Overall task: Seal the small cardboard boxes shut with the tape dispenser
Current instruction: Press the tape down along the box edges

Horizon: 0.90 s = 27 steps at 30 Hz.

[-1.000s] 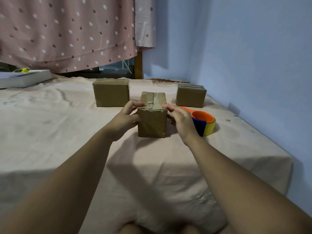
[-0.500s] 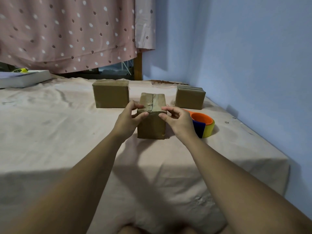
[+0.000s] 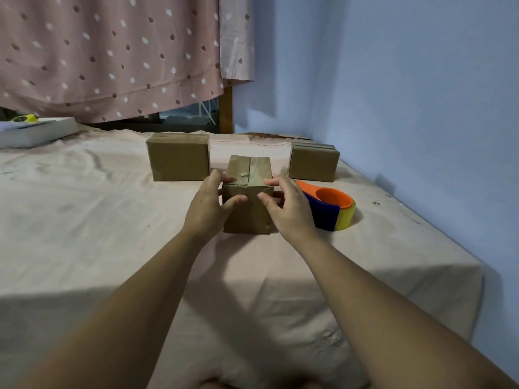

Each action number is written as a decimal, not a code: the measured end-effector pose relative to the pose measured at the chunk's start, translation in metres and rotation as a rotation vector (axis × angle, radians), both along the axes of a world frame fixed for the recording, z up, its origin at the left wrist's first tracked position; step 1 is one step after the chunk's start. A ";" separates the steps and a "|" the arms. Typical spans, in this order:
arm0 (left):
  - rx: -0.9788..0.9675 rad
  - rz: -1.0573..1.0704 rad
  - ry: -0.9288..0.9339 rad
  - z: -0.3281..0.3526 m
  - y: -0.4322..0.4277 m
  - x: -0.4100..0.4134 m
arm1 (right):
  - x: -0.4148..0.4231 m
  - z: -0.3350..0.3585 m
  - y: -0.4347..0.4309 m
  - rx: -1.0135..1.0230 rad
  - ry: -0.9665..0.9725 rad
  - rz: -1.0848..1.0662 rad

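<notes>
Box point(image 3: 248, 220) stands on the sheet point(image 3: 84, 206), held from both sides. The left hand point(image 3: 207, 203) grips its left edge, thumb on the near face and fingers curled onto the top. The right hand point(image 3: 289, 209) grips the right edge the same way. A dark seam runs along the top. The dispenser point(image 3: 332, 209), orange, blue and yellow, lies just right of the right hand. Behind, apart, stand a left box point(image 3: 178, 161) and a right box point(image 3: 313, 164).

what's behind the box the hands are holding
Behind the held box stand two more cardboard boxes on the sheet, the left box and the right box, both apart from it. The held box covers its own rear face and the sheet right behind it.
</notes>
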State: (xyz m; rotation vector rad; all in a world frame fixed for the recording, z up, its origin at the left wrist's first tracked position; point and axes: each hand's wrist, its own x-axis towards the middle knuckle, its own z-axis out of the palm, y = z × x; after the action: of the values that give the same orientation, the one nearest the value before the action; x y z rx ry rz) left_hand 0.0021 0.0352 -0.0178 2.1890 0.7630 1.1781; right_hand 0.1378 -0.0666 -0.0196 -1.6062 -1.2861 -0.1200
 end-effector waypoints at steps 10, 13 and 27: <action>-0.094 0.086 -0.118 -0.004 -0.013 0.009 | -0.017 -0.013 0.007 0.046 0.013 -0.146; -0.220 0.015 -0.209 -0.004 -0.016 0.012 | -0.016 -0.018 0.009 0.102 0.034 -0.104; -0.234 -0.105 -0.264 -0.012 -0.015 0.004 | -0.017 -0.031 0.018 0.243 -0.074 -0.190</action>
State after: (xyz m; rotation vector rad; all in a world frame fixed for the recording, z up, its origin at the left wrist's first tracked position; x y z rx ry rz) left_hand 0.0065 0.0204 -0.0298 1.8168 0.6310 1.2277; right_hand 0.1210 -0.0487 -0.0510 -1.5216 -1.1243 -0.4405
